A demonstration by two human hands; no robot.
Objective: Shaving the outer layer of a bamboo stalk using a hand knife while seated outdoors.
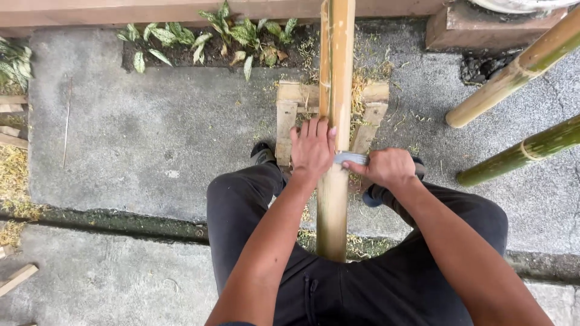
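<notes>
A long yellow-green bamboo pole (336,78) runs away from me between my knees, resting on a small wooden frame (290,115) on the ground. My left hand (312,148) lies flat on the pole with its fingers spread over the top. Just to the right, my right hand (389,167) is closed around the handle of a grey metal blade (351,158), whose edge sits against the pole's right side. The blade's handle is hidden in my fist.
Bamboo shavings lie around the wooden frame. Two more bamboo poles (513,72) (519,152) lean in from the right. A bed of green leafy plants (205,36) runs along the far wall. Wood scraps (17,278) lie at the left, and a block (477,27) stands far right.
</notes>
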